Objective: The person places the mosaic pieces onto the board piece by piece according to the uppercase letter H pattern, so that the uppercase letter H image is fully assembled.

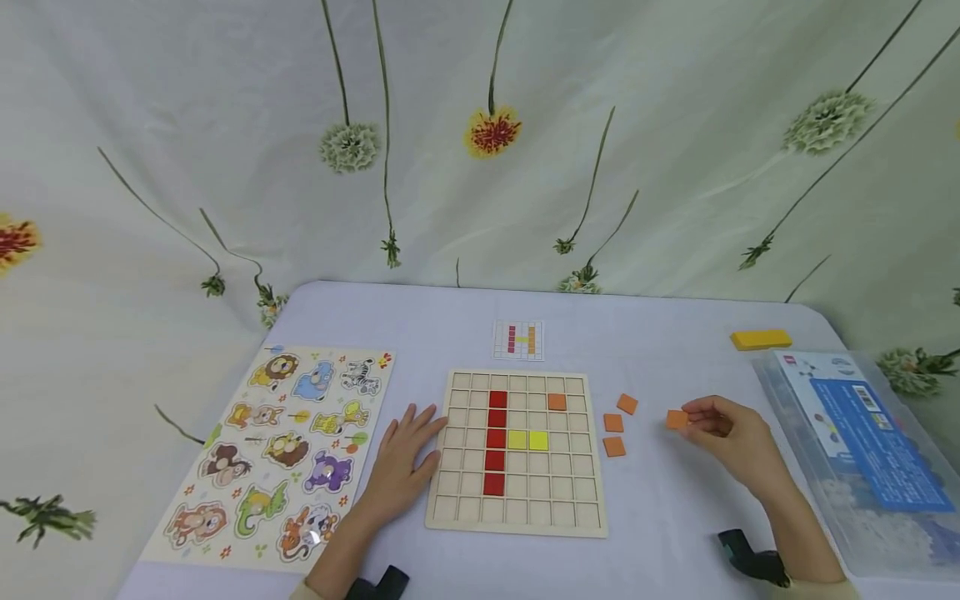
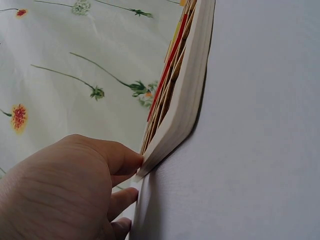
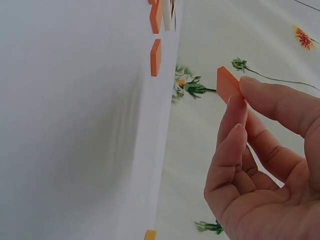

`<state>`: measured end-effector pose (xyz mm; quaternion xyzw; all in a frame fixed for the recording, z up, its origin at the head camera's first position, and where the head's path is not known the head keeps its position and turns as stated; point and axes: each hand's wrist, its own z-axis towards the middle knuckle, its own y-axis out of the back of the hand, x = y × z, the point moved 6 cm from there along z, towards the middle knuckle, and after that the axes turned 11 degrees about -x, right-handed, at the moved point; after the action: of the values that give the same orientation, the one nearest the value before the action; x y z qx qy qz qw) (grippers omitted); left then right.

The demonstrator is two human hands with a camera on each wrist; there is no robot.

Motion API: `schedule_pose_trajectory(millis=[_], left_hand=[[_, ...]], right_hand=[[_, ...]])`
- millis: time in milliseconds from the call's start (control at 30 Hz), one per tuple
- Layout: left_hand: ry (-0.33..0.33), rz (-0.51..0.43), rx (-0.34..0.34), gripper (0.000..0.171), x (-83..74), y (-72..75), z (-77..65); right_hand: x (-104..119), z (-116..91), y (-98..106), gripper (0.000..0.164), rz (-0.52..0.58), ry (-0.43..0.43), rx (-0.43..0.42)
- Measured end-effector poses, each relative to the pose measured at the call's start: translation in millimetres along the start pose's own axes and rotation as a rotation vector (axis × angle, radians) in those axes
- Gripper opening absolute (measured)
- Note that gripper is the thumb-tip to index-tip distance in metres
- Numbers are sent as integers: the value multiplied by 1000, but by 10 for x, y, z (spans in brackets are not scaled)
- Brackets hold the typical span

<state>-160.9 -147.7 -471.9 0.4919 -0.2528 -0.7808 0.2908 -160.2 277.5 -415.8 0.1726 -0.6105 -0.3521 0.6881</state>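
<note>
My right hand (image 1: 731, 437) pinches an orange square tile (image 1: 677, 419) between thumb and fingertips, held above the table to the right of the wooden grid board (image 1: 517, 512). In the right wrist view the tile (image 3: 226, 84) is seen at a slant. Three loose orange tiles (image 1: 613, 423) lie between the board and that hand. On the board are a column of several red tiles (image 1: 495, 437), two yellow tiles (image 1: 528, 440) beside it and one orange tile (image 1: 557, 402) at upper right. My left hand (image 1: 401, 467) rests at the board's left edge, its fingers extended and touching it.
A small pattern card (image 1: 519, 340) lies behind the board. On the left is an animal puzzle board (image 1: 300, 417). A clear plastic box (image 1: 832, 492) with a blue label stands at right, with a yellow bar (image 1: 761, 340) behind it. A flowered cloth (image 1: 420, 208) hangs behind the table.
</note>
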Motion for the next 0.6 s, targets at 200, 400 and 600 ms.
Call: schedule_pose_trajectory(millis=[200, 400, 600], left_hand=[[33, -12, 32, 46, 23, -10, -3], [45, -10, 43, 46, 35, -15, -18], [40, -14, 39, 47, 34, -12, -7]], right_hand=[[216, 105, -152, 28, 44, -1, 35], [404, 188, -383, 28, 133, -17, 106], [538, 264, -679, 25, 170, -34, 190]])
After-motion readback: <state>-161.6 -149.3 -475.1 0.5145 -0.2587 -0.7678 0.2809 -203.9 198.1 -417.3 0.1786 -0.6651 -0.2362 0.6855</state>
